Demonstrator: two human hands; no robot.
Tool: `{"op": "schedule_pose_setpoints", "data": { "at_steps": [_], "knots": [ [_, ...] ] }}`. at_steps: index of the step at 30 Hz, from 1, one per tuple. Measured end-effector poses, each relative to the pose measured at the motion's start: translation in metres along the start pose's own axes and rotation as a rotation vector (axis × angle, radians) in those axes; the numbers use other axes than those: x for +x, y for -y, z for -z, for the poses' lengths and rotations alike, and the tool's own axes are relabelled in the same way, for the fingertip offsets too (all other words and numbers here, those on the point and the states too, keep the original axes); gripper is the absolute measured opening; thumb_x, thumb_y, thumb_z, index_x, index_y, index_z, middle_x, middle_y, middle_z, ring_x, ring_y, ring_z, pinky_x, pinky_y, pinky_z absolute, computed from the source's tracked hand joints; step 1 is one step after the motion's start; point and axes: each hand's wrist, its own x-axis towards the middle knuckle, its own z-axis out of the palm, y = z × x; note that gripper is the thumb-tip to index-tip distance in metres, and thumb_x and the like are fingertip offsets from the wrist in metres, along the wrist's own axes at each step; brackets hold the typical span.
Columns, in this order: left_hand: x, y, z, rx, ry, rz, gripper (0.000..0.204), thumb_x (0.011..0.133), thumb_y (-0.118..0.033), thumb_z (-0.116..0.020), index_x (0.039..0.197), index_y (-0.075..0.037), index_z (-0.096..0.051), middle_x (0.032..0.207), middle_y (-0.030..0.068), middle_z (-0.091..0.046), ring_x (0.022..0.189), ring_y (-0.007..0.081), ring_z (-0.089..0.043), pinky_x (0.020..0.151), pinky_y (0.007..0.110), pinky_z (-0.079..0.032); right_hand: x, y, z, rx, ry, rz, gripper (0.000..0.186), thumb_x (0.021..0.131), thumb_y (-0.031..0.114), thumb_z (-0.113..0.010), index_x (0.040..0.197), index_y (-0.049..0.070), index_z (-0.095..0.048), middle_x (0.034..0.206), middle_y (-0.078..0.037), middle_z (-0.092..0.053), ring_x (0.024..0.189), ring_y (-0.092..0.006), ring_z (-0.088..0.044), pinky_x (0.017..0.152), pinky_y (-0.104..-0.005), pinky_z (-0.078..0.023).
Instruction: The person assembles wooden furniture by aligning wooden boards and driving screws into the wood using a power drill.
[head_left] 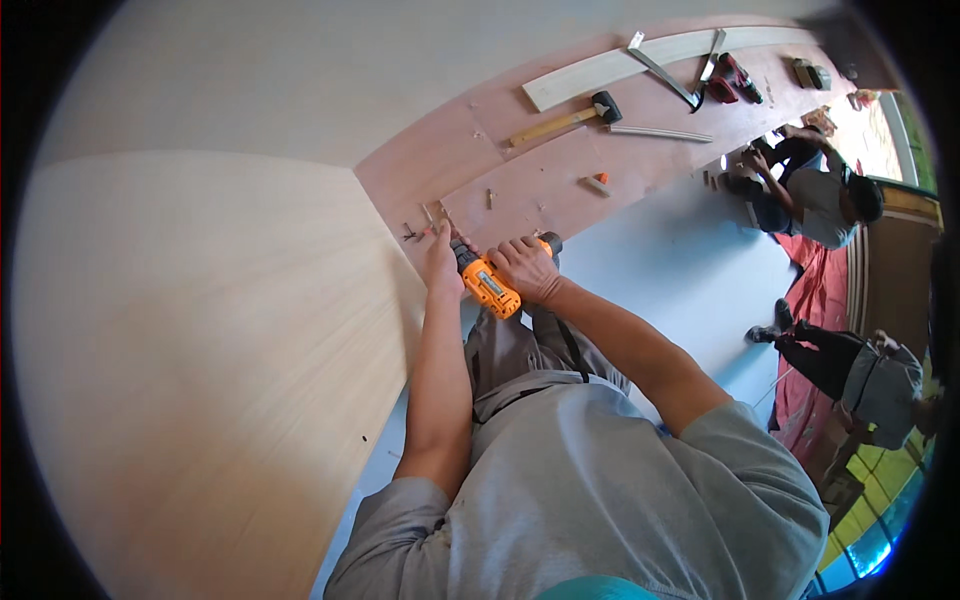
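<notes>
An orange cordless drill (490, 290) with a black chuck is held in front of my waist, its nose pointing up and left toward the reddish board. My right hand (527, 268) is wrapped round its grip, and the black battery end sticks out beyond that hand. At the chuck end is my left hand (443, 262), its fingers closed about the drill's nose; the bit is hidden. Just beyond the left fingertips, small screws (411, 232) lie on the reddish board (540, 165).
A large pale wood panel (220, 350) stands close on my left. Farther along the board are a black-headed mallet (606, 107), a pale plank (590, 75), a metal folding square (665, 75) and a red-and-black drill (738, 80). Two people, one crouching (815, 200), are at the right.
</notes>
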Motion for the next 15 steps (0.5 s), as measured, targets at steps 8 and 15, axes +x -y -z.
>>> {"op": "schedule_pose_setpoints", "data": {
  "at_steps": [8,15],
  "knots": [
    [0.058,0.034,0.052,0.481,-0.309,-0.245,0.031,0.110,-0.035,-0.067,0.105,-0.005,-0.070,0.084,0.0064,-0.068,0.068,0.0136,-0.068,0.066,0.038,-0.061,-0.048,-0.017,0.003,0.094,0.137,-0.079,0.031,0.094,0.029,-0.069,0.118,0.009,-0.067,0.101,-0.008,-0.070,0.097,-0.0281,-0.070,0.085,-0.0439,-0.052],
    [0.094,0.009,0.051,1.230,-0.599,-0.517,0.036,0.102,-0.034,-0.074,0.115,0.000,-0.074,0.104,0.0155,-0.080,0.096,0.0297,-0.079,0.087,0.048,-0.061,-0.097,-0.041,0.025,0.279,0.280,-0.236,0.035,0.095,0.032,-0.070,0.120,0.008,-0.068,0.107,-0.013,-0.074,0.103,-0.0315,-0.074,0.089,-0.0461,-0.056]
  ]
}}
